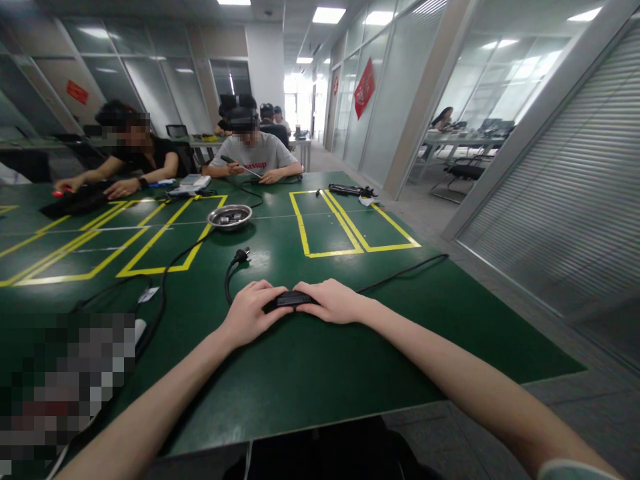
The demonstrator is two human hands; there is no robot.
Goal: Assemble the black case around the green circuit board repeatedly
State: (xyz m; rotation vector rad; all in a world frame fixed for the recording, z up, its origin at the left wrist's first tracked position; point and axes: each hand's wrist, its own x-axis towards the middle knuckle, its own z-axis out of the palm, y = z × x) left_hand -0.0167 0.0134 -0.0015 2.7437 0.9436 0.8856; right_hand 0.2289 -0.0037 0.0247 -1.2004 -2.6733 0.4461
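Observation:
A black power adapter (pixel 290 299) is held level just over the green table (pixel 270 393), or resting on it; I cannot tell which. My left hand (pixel 253 310) grips its left end between thumb and fingers. Its right end is in the fingers of my right hand (pixel 333 301). From the left side a thick black cord curves up to a power plug (pixel 242 255) lying on the table. A thinner black cable (pixel 405 271) runs off to the right from behind my right hand. The adapter's ends are hidden by my fingers.
A metal bowl (pixel 229 217) holding small metal parts stands ahead. Yellow tape (pixel 334 254) outlines rectangles on the table. A black folded tripod-like object (pixel 350 191) lies at the far edge. Two people work opposite, one holding a screwdriver (pixel 240 167). Black cables lie at the left.

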